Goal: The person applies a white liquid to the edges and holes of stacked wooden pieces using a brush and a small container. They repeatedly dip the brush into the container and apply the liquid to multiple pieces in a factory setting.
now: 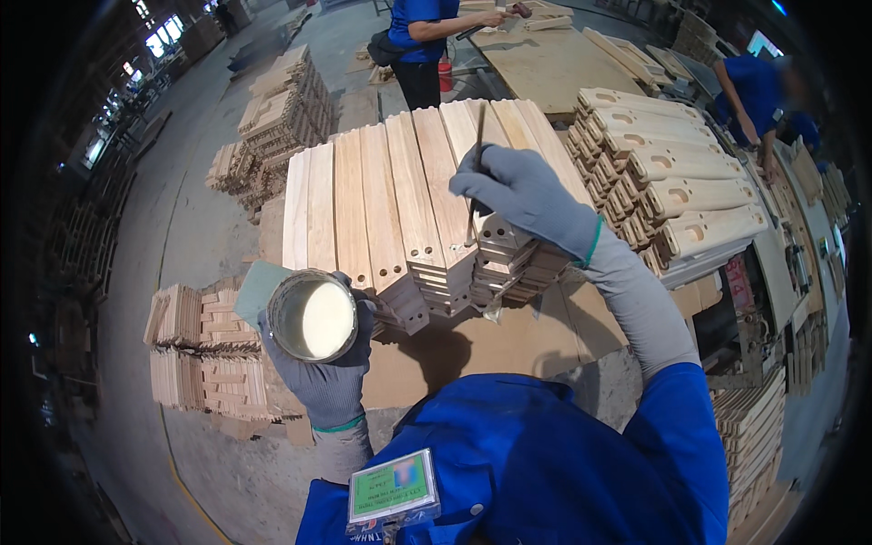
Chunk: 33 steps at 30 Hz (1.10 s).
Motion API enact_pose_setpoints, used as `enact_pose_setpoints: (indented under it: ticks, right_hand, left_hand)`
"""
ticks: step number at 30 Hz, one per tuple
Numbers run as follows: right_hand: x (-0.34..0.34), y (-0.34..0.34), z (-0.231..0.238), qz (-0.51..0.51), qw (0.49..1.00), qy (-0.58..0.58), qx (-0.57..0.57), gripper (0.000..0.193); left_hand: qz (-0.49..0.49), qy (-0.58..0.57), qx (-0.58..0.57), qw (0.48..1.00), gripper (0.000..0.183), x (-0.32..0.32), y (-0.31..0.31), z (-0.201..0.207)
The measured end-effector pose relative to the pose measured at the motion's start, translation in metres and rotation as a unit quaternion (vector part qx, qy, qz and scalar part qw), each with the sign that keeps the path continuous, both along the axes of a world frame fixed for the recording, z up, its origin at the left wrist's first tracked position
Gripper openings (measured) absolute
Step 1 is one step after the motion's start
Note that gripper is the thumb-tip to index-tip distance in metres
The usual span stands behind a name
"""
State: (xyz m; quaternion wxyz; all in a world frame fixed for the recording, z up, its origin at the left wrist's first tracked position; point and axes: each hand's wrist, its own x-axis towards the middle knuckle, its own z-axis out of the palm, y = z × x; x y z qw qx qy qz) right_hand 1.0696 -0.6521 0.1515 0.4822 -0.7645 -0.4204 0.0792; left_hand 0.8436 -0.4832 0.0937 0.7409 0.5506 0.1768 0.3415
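My left hand [329,386], in a grey glove, is wrapped round a round tub [284,341] of cream-coloured liquid [328,320]. A pale green flat piece [261,289] shows beside the tub; whether the hand holds it too I cannot tell. In the grey-gloved fingers of my right hand [536,193] is a thin dark stick [480,136], roughly upright. Its lower tip is at the near end of a wooden slat [442,195], close to the drilled holes. Pale smears mark some slat ends there. The slats lie side by side in stacks before me.
Shaped wooden boards [677,163] with cutouts are piled at right. Smaller wood stacks [209,350] stand at left, a taller pile [286,109] behind. Cardboard [400,372] lies under the slats. Two people in blue work beyond, one by a large table [545,68].
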Motion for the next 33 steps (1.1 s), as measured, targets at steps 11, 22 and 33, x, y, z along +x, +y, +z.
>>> enact_pose_setpoints:
  ticks: [11,22,33]
  right_hand:
    - [-0.002,-0.002,-0.002,-0.009,1.000,-0.028,-0.002,0.028]
    - [0.019,-0.028,-0.012,-0.054,0.991,0.119,0.033,0.026]
    - [-0.004,-0.018,0.009,-0.065,0.993,-0.023,-0.093,0.025]
  left_hand:
    - [-0.042,-0.132,-0.275,0.951,0.065,-0.002,0.004,0.003]
    - [-0.121,-0.194,-0.313,0.922,0.064,-0.008,0.014,-0.012]
    - [-0.055,-0.111,-0.176,0.977,0.062,0.001,0.002,0.000]
